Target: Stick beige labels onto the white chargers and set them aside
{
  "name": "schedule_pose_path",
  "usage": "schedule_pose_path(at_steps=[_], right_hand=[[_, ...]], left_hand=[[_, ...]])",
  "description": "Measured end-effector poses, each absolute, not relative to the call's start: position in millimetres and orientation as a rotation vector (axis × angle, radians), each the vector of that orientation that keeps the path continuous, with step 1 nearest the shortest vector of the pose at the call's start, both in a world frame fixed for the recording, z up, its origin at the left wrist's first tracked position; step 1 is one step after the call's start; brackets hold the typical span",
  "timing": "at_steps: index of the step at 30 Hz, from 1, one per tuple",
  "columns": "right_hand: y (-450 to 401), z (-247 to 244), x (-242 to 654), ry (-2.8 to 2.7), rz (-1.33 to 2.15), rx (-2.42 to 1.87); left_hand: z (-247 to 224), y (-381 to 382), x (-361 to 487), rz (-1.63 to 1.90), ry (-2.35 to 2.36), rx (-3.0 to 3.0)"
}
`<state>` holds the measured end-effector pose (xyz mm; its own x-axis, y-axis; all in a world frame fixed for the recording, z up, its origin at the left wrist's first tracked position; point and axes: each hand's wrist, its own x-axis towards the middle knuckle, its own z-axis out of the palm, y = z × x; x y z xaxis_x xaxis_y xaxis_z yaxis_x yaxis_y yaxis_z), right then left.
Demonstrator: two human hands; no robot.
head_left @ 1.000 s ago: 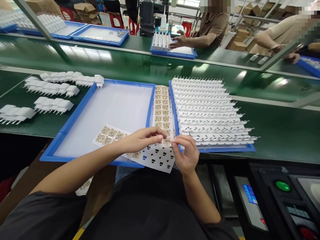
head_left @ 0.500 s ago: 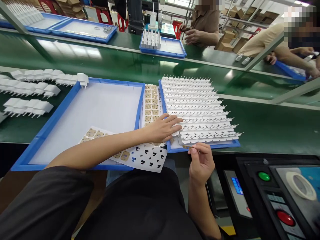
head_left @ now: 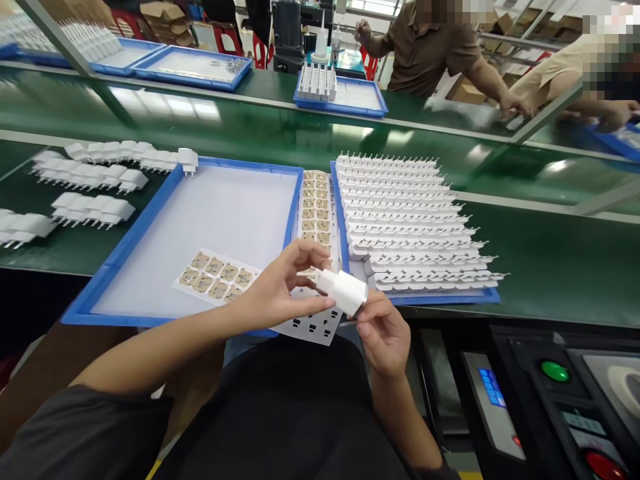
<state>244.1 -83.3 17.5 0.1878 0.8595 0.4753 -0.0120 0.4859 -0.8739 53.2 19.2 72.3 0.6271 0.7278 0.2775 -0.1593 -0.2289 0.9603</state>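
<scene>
My left hand (head_left: 295, 283) grips a white plug charger (head_left: 343, 288) between thumb and fingers, its two pins pointing back toward that hand. At the charger's far end is my right hand (head_left: 384, 331), fingers pinched close against the end face; what they hold is hidden. Under my hands lies a sticker sheet (head_left: 320, 327) with dark cut-out marks. A backing sheet of tan stickers (head_left: 219, 288) rests on the left blue tray (head_left: 120, 257). Another sticker strip (head_left: 316, 203) lies between the trays. Rows of white plug chargers (head_left: 410, 220) fill much of the right blue tray (head_left: 450, 298), pins up.
Loose white chargers (head_left: 90, 177) stand in rows on the green bench at left. A machine with a green button (head_left: 555, 371) is at lower right. Across a rail are more blue trays (head_left: 193, 67) and a co-worker (head_left: 425, 53) in a brown shirt; another person's arm shows at right.
My left hand has come back from the right tray with a charger. My right hand, which held a small tan sticker, has moved left to the charger's end. The view has shifted slightly.
</scene>
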Motion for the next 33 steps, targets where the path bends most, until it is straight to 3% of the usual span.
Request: schedule_pose_path(at_steps=[5,17,24,33], right_hand=[[-74,30,220,-1.288,0.930,-0.722],[-65,26,188,-1.311,1.076,-0.865],[-63,23,187,-1.230,1.024,-0.957],[-55,25,186,-1.113,0.986,-1.046]], left_hand=[[48,-8,21,0.964,0.481,1.380],[12,-27,11,1.119,1.006,1.706],[17,-24,2,1.012,0.777,1.893],[8,-21,4,1.441,0.869,2.012]])
